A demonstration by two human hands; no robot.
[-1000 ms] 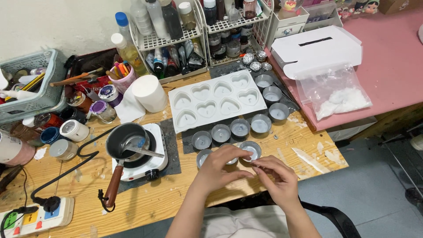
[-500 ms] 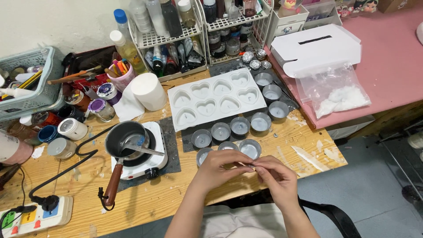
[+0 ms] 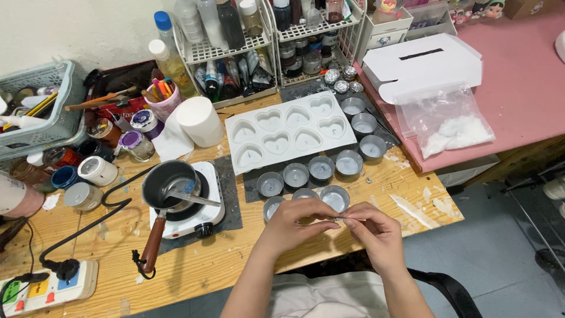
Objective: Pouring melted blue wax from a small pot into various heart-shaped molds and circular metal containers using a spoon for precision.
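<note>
Tiny wick piece [image 3: 340, 219] stayed pinched between the left hand [image 3: 297, 221] and right hand [image 3: 376, 231] fingertips, which barely moved from a second earlier, just this side of the small tins [image 3: 334, 198].

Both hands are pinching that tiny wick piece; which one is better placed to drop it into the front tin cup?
Probably the left hand: it hovers beside the nearest tin cup, fingertips over its rim. The right hand sits lower, toward the table edge.
</note>
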